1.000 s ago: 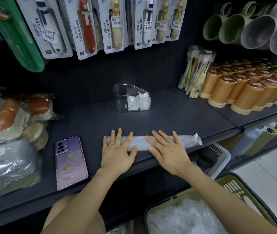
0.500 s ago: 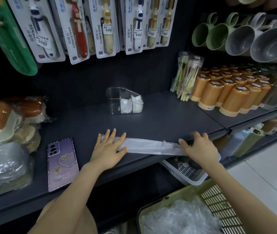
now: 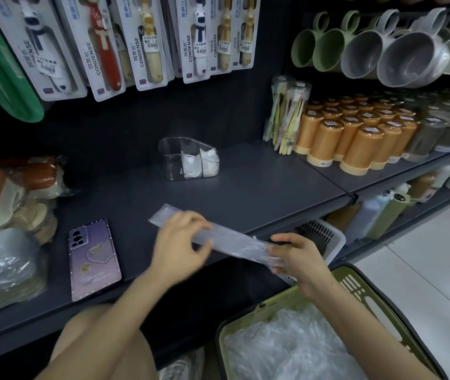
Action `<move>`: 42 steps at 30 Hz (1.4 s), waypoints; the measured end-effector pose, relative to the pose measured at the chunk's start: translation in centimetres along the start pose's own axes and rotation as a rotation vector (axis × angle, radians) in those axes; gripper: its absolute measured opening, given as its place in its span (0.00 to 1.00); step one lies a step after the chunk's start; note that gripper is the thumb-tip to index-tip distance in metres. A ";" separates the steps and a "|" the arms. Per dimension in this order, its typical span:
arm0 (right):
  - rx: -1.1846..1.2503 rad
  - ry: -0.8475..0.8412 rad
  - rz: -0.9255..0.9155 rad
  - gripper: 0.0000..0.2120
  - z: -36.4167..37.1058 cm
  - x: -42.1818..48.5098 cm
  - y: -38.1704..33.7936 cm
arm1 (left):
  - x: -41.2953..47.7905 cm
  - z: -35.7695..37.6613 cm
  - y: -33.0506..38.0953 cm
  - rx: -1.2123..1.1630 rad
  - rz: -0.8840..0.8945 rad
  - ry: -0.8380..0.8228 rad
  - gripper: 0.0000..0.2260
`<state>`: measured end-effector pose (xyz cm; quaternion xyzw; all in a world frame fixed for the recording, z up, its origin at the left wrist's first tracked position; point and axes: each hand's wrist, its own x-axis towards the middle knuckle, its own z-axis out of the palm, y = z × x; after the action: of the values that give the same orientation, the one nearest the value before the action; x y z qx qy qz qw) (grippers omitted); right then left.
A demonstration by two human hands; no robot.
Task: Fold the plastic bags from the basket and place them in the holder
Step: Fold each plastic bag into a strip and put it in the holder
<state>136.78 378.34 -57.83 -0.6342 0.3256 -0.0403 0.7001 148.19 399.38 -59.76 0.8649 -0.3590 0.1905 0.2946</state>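
Working on one plastic bag [image 3: 229, 240], already flattened into a long narrow strip. Held slantwise in the air over the front edge of the shelf [image 3: 259, 187], with the far end toward the back left and the near end out past the lip, above a white slotted crate [image 3: 325, 231] on the level below. Pinched near the far end by the left hand [image 3: 180, 242], between thumb and curled fingers, though blurred by motion. Gripped at the crumpled near end by the right hand [image 3: 298, 256], with fingers wrapped round it.

A second ago, pressed flat on the shelf under two spread palms. Half a second ago, pinned by the left palm alone while taken up at the shelf lip by the right. Now raised clear of the surface altogether. Done with smoothing, then, and apparently with the lengthwise folds; probably ready for folding end to end into a small packet.

Not yet in the holder [image 3: 188, 160], set well back on the shelf, clear-walled, with white folded packets already in its right part.

Plenty left to fold, judging from the heap of loose bags [image 3: 287, 349] in the green basket [image 3: 355, 290] down by the right arm. Left of the hands, flat on the shelf, a purple phone [image 3: 93, 259], apart from the strip.
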 end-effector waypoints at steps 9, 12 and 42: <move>0.231 -0.122 0.061 0.05 1.9 -2.5 -3.1 | -0.8 3.0 2.8 -0.013 0.088 -0.074 0.17; 0.323 -0.221 -0.004 0.10 2.8 -2.3 -5.2 | -0.5 2.5 2.8 -0.174 -0.140 -0.046 0.12; -0.453 -0.272 -0.170 0.10 7.7 4.1 -2.6 | 2.1 0.9 0.6 -1.027 -0.973 0.037 0.11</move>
<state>144.85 382.57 -57.26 -0.7991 0.1748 0.0606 0.5721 149.26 397.36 -59.05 0.6757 0.0288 -0.1412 0.7230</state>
